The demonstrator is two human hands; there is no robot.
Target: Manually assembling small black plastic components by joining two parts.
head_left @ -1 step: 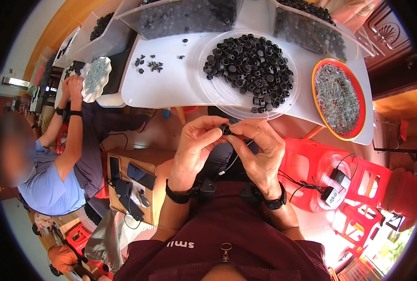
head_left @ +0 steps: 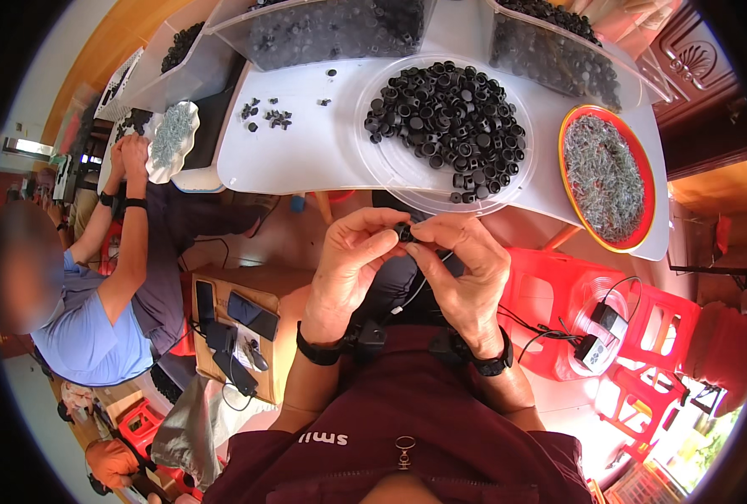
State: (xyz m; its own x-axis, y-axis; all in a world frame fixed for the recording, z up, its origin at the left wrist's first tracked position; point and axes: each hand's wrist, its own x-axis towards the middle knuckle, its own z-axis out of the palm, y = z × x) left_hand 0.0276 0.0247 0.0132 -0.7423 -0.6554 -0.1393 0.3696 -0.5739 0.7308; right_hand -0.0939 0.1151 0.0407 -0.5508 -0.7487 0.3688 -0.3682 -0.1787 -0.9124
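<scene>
Between my fingertips, just off the table's near edge, is a small round black plastic part (head_left: pixel 403 233). My left hand (head_left: pixel 350 265) pinches it from the left with thumb and forefinger. From the other side my right hand (head_left: pixel 467 270) closes thumb and fingers on the same piece, partly covering it. Past my hands, a clear round tray (head_left: pixel 382 174) bears a heap of similar black parts (head_left: pixel 445 118). To its right stands a red and yellow bowl (head_left: pixel 566 172) full of thin shiny metal pieces (head_left: pixel 602 181). A few loose black pieces (head_left: pixel 277 118) lie on the table's left part.
Clear bins (head_left: pixel 331 38) of black parts line the back of the white table (head_left: pixel 306 160). A co-worker in a blue shirt (head_left: pixel 96 336) sits at left near a white dish (head_left: pixel 174 141). Phones (head_left: pixel 253 315) lie on a cardboard box; red stools (head_left: pixel 529 290) stand at right.
</scene>
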